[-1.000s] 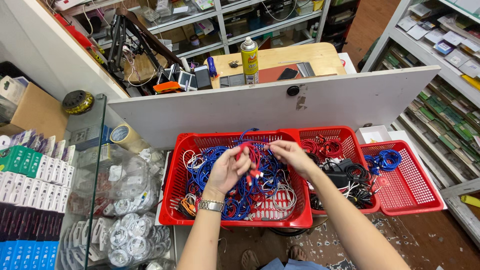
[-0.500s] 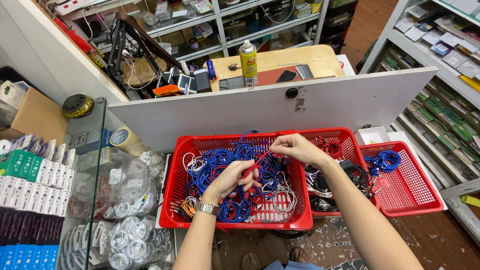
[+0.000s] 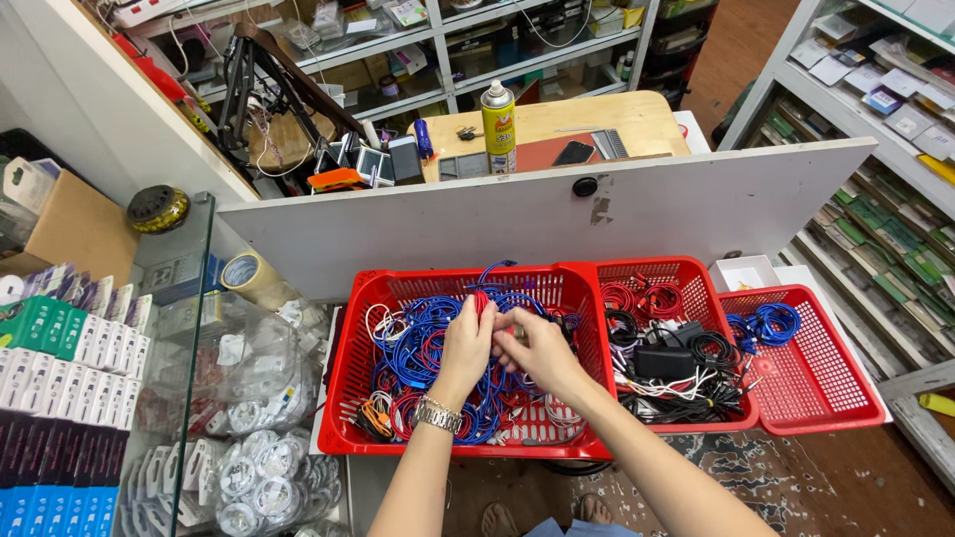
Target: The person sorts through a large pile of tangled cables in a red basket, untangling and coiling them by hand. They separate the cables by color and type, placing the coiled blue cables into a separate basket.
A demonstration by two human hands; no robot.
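I have my left hand (image 3: 466,343) and right hand (image 3: 532,350) close together, both pinching a red cable (image 3: 481,301) above the big red basket (image 3: 363,328); it seems light and floppy, so I would grip near the plug.

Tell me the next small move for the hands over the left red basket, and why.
Probably draw the red cable up and clear. The left hand and right hand meet on it above the left red basket, and it runs down into the tangled blue cables.
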